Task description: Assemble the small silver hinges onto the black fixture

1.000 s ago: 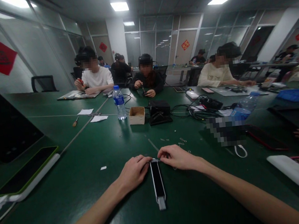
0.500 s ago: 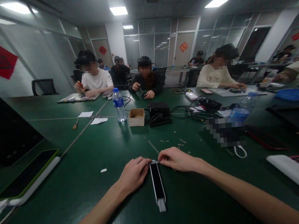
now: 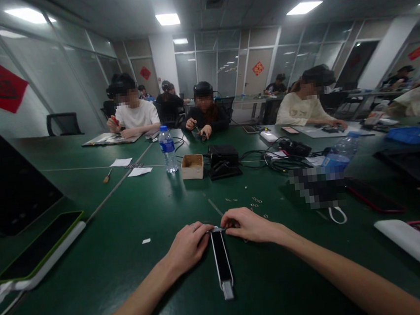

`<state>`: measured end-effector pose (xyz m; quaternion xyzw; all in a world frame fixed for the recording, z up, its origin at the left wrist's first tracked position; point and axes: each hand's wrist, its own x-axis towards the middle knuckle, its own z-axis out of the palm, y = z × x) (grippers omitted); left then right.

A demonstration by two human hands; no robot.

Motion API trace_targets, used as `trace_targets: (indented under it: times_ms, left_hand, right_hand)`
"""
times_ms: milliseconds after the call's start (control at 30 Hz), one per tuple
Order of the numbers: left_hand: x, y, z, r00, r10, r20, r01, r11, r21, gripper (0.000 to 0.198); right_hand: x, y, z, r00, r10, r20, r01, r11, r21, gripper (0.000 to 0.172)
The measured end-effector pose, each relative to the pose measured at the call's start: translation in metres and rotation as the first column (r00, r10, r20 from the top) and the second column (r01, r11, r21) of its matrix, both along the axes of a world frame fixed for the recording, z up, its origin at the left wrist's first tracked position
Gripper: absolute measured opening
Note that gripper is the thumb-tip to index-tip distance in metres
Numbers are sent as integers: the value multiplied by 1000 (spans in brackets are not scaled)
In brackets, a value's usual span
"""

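A long, narrow black bar with pale silver edges (image 3: 221, 258) lies on the green table, pointing toward me, a silver tab (image 3: 228, 290) sticking out of its near end. At the bar's far end is a small greyish piece (image 3: 216, 229), too small to name. My left hand (image 3: 190, 243) has its fingertips closed at the left side of that end. From the right, my right hand (image 3: 248, 224) pinches at the same end, thumb and index finger together. What lies between the fingertips is mostly hidden.
Small metal rings (image 3: 255, 202) lie beyond my right hand. Further back stand a small open box (image 3: 192, 167), a water bottle (image 3: 167, 149) and a black device (image 3: 224, 160). A phone (image 3: 40, 245) is at left, a white power bank (image 3: 419, 248) at right. Several people sit around.
My right fingertips have shifted very slightly at the bar's far end. The bar and my left hand stay almost where they were; the view has tilted a touch.
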<state>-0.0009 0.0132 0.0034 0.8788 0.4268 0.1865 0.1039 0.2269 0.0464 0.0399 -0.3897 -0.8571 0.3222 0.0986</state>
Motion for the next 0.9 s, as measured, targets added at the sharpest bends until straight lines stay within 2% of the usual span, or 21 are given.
trace_targets:
  times_ms: [267,400,567,667,767,900]
  left_hand:
    - [0,0,-1,1000,2,-14,-2,1000,-1,27]
    - [1,1,-2,1000,-1,-15,1,1000,8,27]
    - [-2,2,-5,1000,-11,-4,11,1000,3,28]
    - [-2,2,-6,1000,-10,2,10,1000,5,28]
    - [-2,2,-6,1000,-6,0,6,1000,10,28]
    - [-3,3,-8,1000,-11,11,10,1000,22,28]
  right_hand:
    - [-9,-4,-4,1000,17,-13,-16,997,78,17]
    - [7,7,8,999,40,23,-43,992,118,21]
    - [50,28,35,974,-138,179,105,977,183,20]
    - [70,32,45,879,-271,391,226,961,158,12]
    - [77,32,43,770,-312,557,346,937,46,6]
    - [73,33,33,757,-277,592,366,930,-32,3]
